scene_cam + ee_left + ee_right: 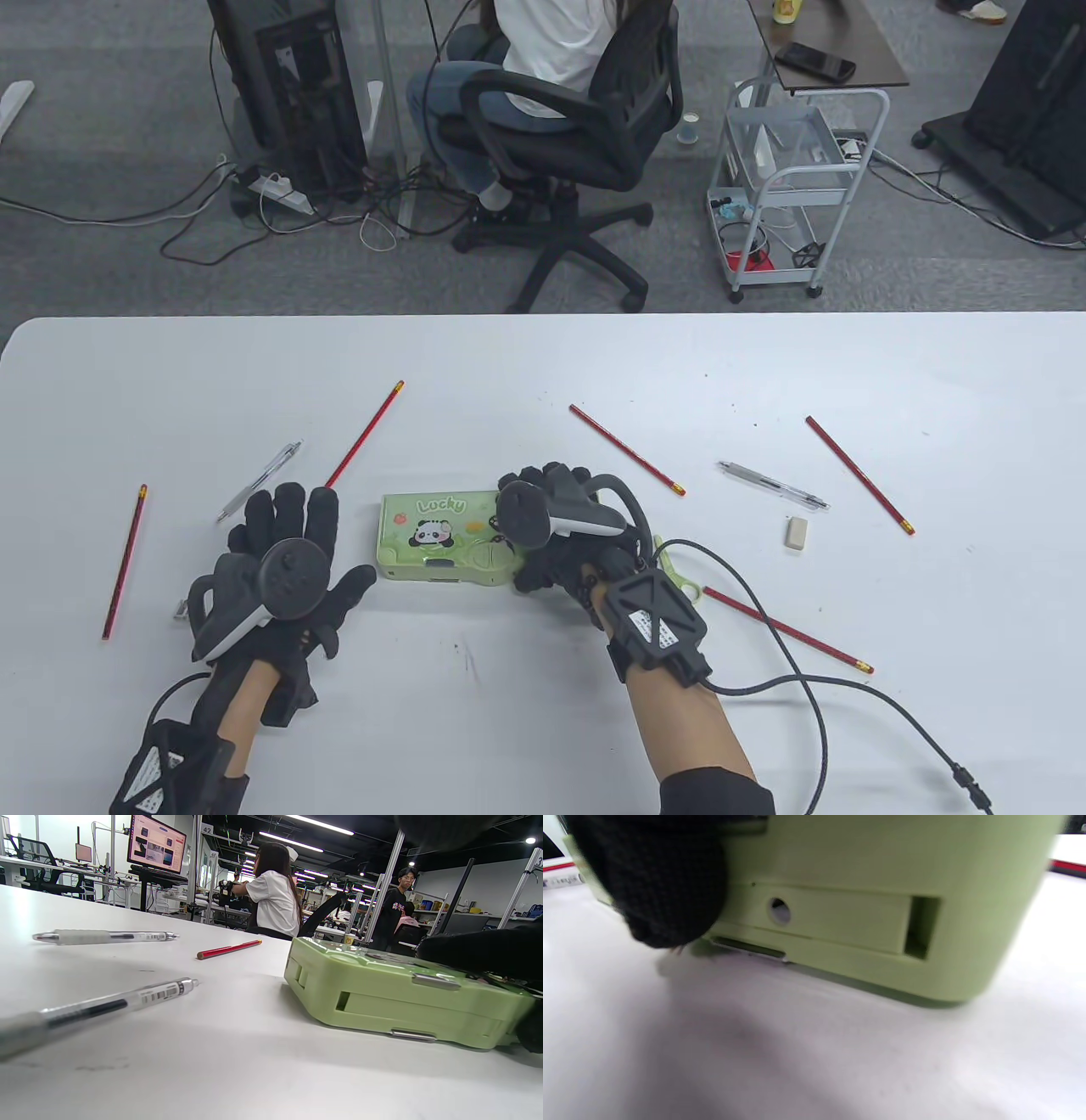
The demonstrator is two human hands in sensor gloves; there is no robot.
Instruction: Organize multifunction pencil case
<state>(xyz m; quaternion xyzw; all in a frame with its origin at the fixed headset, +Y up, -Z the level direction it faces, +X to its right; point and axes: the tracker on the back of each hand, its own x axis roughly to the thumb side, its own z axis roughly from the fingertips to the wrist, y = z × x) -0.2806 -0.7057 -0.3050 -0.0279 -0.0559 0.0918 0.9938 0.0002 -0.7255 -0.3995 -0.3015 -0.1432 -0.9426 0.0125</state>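
- Barely started, I'd say: the green plastic panda pencil case (pixel 441 539) sits lid-down near the tabletop's front edge, middle.
- Right hand (pixel 560 535) grips its right end; left hand (pixel 284 569) rests flat, fingers relaxed.
- Red pencils (pixel 365 435), clear pens (pixel 772 485) and white eraser (pixel 796 532) lie scattered outside.

The table view looked down from above the near edge of the tabletop (pixel 543 373), facing its far edge and the floor beyond. The left wrist view sat low, just above the surface, facing the green pencil case (pixel 403 1001) from the side. The right wrist view pressed close against that same case (pixel 865 912).
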